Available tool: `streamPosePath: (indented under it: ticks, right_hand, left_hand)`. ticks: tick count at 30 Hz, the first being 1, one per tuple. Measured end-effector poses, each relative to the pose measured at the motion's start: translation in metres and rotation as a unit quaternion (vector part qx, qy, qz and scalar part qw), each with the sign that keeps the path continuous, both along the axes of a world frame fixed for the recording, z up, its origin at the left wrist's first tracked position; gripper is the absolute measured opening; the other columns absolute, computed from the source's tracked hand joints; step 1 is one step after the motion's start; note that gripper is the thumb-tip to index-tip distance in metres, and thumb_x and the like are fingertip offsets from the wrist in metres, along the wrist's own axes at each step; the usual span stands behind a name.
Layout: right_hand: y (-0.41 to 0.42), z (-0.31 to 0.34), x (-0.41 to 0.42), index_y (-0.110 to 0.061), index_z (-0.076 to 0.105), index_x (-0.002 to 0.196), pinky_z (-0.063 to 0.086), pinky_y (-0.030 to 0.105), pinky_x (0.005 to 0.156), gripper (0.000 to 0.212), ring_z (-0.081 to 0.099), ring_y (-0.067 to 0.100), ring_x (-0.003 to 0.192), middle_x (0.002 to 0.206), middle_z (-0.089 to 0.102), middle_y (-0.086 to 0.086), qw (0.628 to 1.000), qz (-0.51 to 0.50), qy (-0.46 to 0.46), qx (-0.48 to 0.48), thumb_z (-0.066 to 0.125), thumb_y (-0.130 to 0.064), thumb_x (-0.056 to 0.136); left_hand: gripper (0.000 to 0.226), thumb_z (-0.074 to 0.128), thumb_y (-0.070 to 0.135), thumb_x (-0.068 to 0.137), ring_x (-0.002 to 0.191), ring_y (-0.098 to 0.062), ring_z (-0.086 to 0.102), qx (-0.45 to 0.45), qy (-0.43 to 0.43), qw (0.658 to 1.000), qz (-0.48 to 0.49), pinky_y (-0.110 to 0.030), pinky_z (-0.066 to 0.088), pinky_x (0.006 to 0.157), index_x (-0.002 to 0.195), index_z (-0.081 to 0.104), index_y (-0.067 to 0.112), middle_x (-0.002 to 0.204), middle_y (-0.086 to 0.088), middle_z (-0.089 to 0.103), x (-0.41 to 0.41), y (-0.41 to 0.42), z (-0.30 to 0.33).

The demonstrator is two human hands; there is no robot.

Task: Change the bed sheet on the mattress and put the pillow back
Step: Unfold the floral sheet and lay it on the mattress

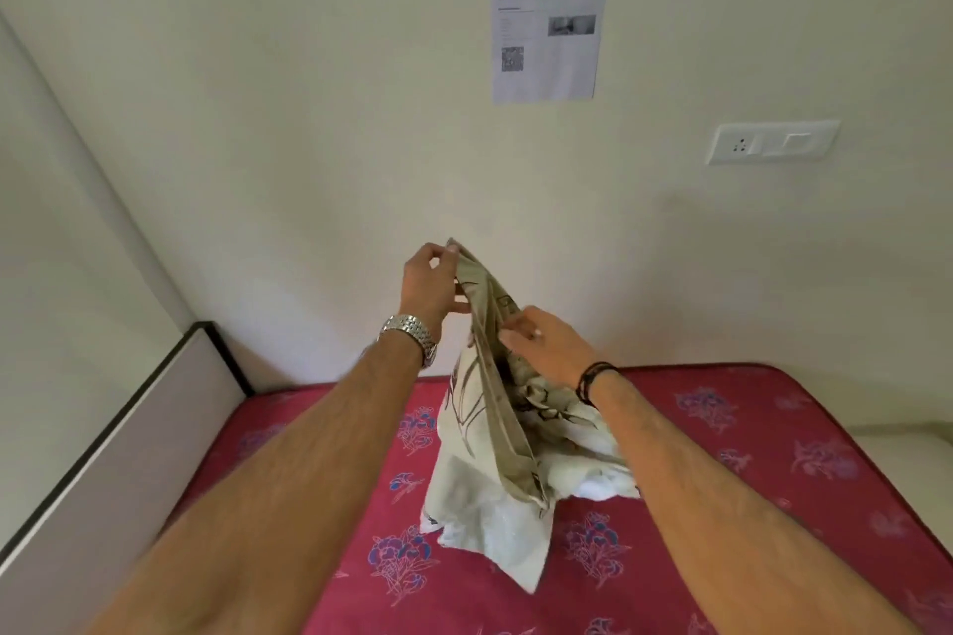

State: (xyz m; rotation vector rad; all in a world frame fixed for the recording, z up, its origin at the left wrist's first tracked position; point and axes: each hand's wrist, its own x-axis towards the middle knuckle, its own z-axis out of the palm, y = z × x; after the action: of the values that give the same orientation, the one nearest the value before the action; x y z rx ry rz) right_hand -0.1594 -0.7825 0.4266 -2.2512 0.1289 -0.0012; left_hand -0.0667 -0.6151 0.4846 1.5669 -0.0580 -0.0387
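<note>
Both my hands pinch the bunched sheet (pixel 495 428), left hand (pixel 430 286) lifting its corner, right hand (pixel 549 346) lower, over the middle of the bare mattress (pixel 748 469). Spreading remains; no pillow in sight.

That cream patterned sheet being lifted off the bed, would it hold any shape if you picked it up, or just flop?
Probably floppy: the bed sheet hangs in soft folds below the left hand and right hand pinching it. Likely light, since fingertips alone lift it. Its lower part bunches on the mattress, so it would drag rather than slide cleanly.
</note>
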Motion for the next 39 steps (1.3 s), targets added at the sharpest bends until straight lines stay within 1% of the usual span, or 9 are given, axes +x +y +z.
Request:
streamPosePath:
  ticks: [3, 7, 10, 13, 19, 26, 29, 33, 39]
  right_hand:
    - [0.021, 0.006, -0.001, -0.039, 0.056, 0.105, 0.052, 0.029, 0.088, 0.024, 0.065, 0.008, 0.095, 0.101, 0.066, -0.016, 0.995, 0.029, -0.020, 0.095, 0.067, -0.054, 0.090]
    - [0.022, -0.011, -0.007, -0.015, 0.068, 0.093, 0.050, 0.034, 0.067, 0.026, 0.055, 0.012, 0.064, 0.074, 0.061, -0.001, 0.994, 0.034, -0.022, 0.097, 0.068, -0.041, 0.094]
    - [0.025, -0.019, -0.017, -0.016, 0.074, 0.106, 0.057, 0.025, 0.066, 0.020, 0.067, 0.013, 0.073, 0.088, 0.074, 0.010, 0.978, 0.053, 0.002, 0.199, 0.071, -0.032, 0.096]
    - [0.037, -0.028, -0.023, -0.015, 0.071, 0.123, 0.061, 0.037, 0.090, 0.024, 0.074, 0.020, 0.103, 0.112, 0.077, 0.006, 0.930, 0.082, 0.062, 0.354, 0.067, -0.016, 0.099]
    - [0.052, -0.048, -0.021, -0.017, 0.072, 0.124, 0.056, 0.038, 0.100, 0.031, 0.073, 0.014, 0.103, 0.113, 0.077, 0.000, 0.987, 0.125, 0.033, 0.097, 0.066, -0.009, 0.094]
    - [0.064, -0.049, -0.022, -0.001, 0.071, 0.115, 0.064, 0.035, 0.073, 0.022, 0.074, 0.017, 0.068, 0.079, 0.073, 0.000, 0.973, 0.065, 0.063, 0.214, 0.069, -0.016, 0.098]
    - [0.069, -0.048, -0.020, -0.001, 0.069, 0.106, 0.064, 0.034, 0.064, 0.018, 0.066, 0.018, 0.056, 0.071, 0.050, 0.005, 0.957, 0.002, 0.040, 0.288, 0.070, -0.017, 0.098]
    - [0.073, -0.046, -0.009, 0.002, 0.068, 0.102, 0.065, 0.039, 0.065, 0.011, 0.072, 0.022, 0.066, 0.088, 0.069, 0.013, 0.932, -0.061, -0.008, 0.358, 0.066, -0.008, 0.099]
    - [0.078, -0.055, -0.009, 0.005, 0.064, 0.108, 0.065, 0.038, 0.067, 0.015, 0.076, 0.030, 0.079, 0.100, 0.073, 0.023, 0.936, -0.063, 0.002, 0.346, 0.062, -0.009, 0.101]
  left_hand:
    - [0.020, 0.056, 0.026, 0.104, 0.069, -0.032, 0.070, -0.029, 0.000, 0.999, -0.026, -0.035, 0.057, 0.050, 0.099, 0.057, 0.007, 0.094, -0.019, 0.067, -0.009, -0.011, 0.006]
    - [0.021, 0.056, 0.029, 0.104, 0.068, -0.029, 0.068, -0.046, -0.012, 0.999, -0.015, -0.034, 0.056, 0.050, 0.098, 0.057, 0.010, 0.093, -0.015, 0.066, -0.003, 0.004, 0.015]
    - [0.019, 0.058, 0.030, 0.103, 0.066, -0.025, 0.064, -0.031, -0.021, 0.999, -0.027, -0.028, 0.051, 0.047, 0.097, 0.058, 0.012, 0.091, -0.012, 0.063, -0.003, 0.015, 0.016]
    - [0.019, 0.059, 0.030, 0.103, 0.065, -0.023, 0.062, -0.033, -0.018, 0.999, -0.031, -0.027, 0.050, 0.047, 0.095, 0.058, 0.013, 0.086, -0.008, 0.062, -0.002, 0.024, 0.011]
    - [0.021, 0.066, 0.035, 0.098, 0.070, -0.019, 0.058, -0.004, -0.039, 0.999, -0.016, -0.033, 0.051, 0.059, 0.084, 0.064, 0.020, 0.083, -0.002, 0.060, 0.006, 0.038, 0.007]
    - [0.020, 0.063, 0.036, 0.099, 0.067, -0.022, 0.062, 0.020, -0.032, 0.999, -0.031, -0.035, 0.052, 0.061, 0.098, 0.066, 0.016, 0.084, -0.004, 0.066, 0.001, 0.059, -0.005]
    - [0.050, 0.064, 0.057, 0.093, 0.078, -0.018, 0.064, 0.155, -0.009, 0.983, -0.099, -0.032, 0.054, 0.066, 0.127, 0.055, 0.022, 0.098, -0.003, 0.068, -0.019, 0.071, -0.029]
    - [0.087, 0.074, 0.075, 0.072, 0.087, -0.014, 0.064, 0.250, 0.098, 0.949, -0.165, -0.033, 0.056, 0.072, 0.132, 0.040, 0.022, 0.108, -0.002, 0.061, -0.050, 0.085, -0.086]
    - [0.038, 0.076, 0.035, 0.092, 0.100, -0.030, 0.072, 0.100, 0.151, 0.949, -0.256, -0.054, 0.060, 0.088, 0.122, 0.067, 0.014, 0.121, -0.016, 0.069, -0.066, 0.094, -0.112]
